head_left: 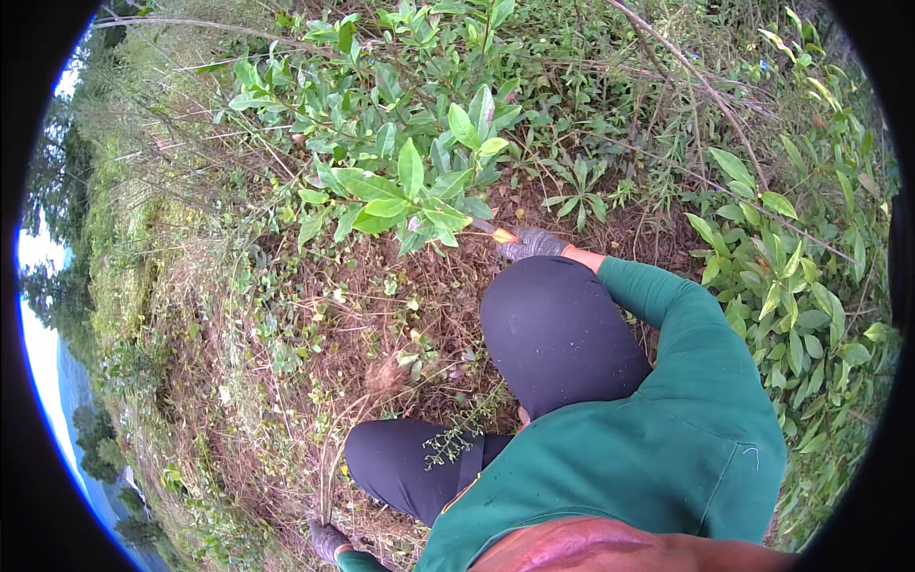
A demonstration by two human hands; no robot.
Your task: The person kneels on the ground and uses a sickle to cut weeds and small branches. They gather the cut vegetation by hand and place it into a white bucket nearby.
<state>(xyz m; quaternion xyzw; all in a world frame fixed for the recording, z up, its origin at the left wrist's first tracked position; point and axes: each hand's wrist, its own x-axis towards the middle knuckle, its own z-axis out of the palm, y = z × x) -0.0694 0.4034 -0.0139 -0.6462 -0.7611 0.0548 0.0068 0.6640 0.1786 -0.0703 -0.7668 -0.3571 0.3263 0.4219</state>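
Note:
My right hand (532,243), in a grey knit glove, is closed on a hand tool (502,235) with an orange part at its handle. Its narrow metal end points under the leaves of a green shrub (411,186), and the far tip is hidden. Near the lower edge, my left hand (329,541), gloved too, grips a bundle of long dry stems (327,479). A fuzzy brownish tuft (386,375) lies at the far end of the stems. Both hands are wide apart, on either side of my bent knees.
Leafy bushes (800,286) stand on the right. A thin bare branch (700,79) arches over the growth at the upper right. Reddish soil (457,279) with dry litter and low weeds lies before my knees. A small green sprig (457,436) overlaps my lower leg.

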